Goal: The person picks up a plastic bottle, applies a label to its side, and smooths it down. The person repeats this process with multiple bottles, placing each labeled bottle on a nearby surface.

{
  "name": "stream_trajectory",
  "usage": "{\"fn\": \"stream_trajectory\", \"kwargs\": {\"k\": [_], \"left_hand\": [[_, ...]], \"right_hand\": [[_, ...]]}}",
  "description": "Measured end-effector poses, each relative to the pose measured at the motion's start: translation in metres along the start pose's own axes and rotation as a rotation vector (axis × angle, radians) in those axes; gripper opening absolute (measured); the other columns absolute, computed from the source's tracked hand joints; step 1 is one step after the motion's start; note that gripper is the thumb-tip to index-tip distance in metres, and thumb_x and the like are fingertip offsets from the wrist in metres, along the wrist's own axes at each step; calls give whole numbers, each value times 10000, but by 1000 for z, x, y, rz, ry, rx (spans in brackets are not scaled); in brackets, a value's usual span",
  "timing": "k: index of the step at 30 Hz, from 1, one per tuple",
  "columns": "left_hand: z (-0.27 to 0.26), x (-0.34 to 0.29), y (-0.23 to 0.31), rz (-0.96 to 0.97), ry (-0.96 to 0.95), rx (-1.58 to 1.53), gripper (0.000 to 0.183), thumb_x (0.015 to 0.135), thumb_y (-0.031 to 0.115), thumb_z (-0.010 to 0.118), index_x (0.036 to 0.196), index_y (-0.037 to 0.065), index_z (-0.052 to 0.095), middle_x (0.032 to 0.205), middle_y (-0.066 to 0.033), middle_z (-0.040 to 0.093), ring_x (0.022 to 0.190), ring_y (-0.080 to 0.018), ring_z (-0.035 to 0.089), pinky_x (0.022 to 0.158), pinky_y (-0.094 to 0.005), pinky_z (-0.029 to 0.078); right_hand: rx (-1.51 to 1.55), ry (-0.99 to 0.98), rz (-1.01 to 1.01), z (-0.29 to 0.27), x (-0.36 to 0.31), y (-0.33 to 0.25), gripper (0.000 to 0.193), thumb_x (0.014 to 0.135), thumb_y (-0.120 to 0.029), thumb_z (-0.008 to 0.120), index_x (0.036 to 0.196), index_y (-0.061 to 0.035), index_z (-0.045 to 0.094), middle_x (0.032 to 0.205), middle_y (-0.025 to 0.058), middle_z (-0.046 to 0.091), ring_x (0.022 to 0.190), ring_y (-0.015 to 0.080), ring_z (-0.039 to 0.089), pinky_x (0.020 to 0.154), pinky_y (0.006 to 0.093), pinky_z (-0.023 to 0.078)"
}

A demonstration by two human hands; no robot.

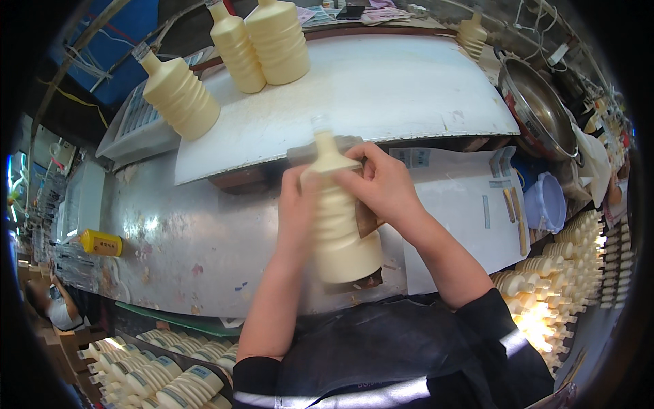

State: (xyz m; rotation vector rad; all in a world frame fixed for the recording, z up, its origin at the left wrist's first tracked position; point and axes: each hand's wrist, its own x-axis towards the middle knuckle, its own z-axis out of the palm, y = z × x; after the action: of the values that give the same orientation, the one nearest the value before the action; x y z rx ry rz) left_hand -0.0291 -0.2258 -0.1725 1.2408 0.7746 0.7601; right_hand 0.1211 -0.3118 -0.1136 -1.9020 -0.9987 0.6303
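1. While cream bottles point(278, 44) stand on the white board point(395, 82), a pan point(543, 109) sits right of it
2. In front of the board, the bent right hand point(385, 183) pinches the near bottle point(346, 258); left hand point(297, 198) too blurry to tell its grip

One wide fisheye view, head-worn, looks from above the near edge of the worktop point(184, 225), steeply down and forward across it. The hands point(385, 184) appear close, over the worktop's middle; the bending frame reaches past its left, right and far sides.
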Motion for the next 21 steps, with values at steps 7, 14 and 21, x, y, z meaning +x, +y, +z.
{"fn": "stream_trajectory", "kwargs": {"k": [7,14,21], "left_hand": [[-1,-2,-5,32,-24,-177,279,1134,284,447,1275,62,541,1151,-59,633,1018,-112,610,891,-291,535],[0,-1,-9,143,17,74,273,1112,277,516,1269,54,537,1146,-54,609,1025,-117,572,922,-288,500],[-5,3,-9,97,31,-51,295,1058,275,565,1219,32,608,1163,-89,630,1056,-183,608,937,-330,503]], "right_hand": [[-13,-16,34,-2,-2,-4,524,839,-432,765,1153,-26,659,952,221,745,914,347,740,831,410,563],[60,23,21,4,-1,1,432,839,-350,795,1112,-38,672,716,15,531,678,119,517,628,291,429],[51,25,55,5,-1,1,465,807,-391,807,1107,-57,683,723,25,577,662,124,545,625,305,467]]}}
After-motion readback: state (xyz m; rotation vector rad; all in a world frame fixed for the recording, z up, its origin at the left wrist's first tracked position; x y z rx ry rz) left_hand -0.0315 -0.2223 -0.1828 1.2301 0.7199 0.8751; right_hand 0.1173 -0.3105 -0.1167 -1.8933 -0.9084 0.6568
